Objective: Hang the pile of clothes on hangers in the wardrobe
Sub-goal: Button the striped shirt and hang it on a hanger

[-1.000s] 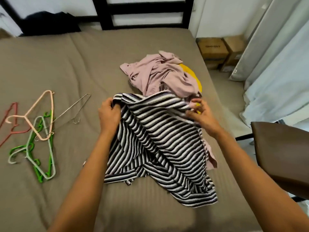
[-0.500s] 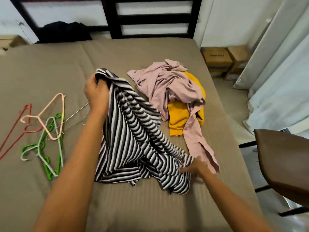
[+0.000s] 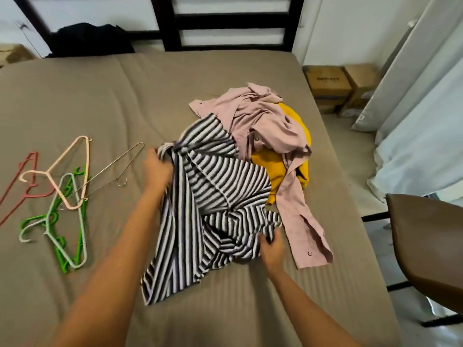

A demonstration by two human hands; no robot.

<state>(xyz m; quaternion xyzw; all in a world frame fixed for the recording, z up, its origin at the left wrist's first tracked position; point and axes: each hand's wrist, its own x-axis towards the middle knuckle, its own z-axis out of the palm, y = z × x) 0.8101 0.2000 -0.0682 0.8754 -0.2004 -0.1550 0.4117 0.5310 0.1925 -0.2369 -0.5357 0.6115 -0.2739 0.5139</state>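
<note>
Left grip (image 3: 156,169) is smeared with motion blur, its fingers lost in the bunched striped garment (image 3: 220,186). Right grip (image 3: 271,249) has its fingertips buried in the folds too. Yellow garment (image 3: 275,169) lies mostly hidden under the pink shirt (image 3: 265,121). Red hanger (image 3: 37,194) runs off the left edge, brown chair (image 3: 426,236) off the right. Lettering on the cardboard box (image 3: 328,81) is too blurred to read.

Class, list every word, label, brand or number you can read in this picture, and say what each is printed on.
Dark print on the left brown cardboard box on the floor: too blurred to read.
No readable text on the black-and-white striped garment, the crumpled pink shirt or the coloured plastic hangers.
</note>
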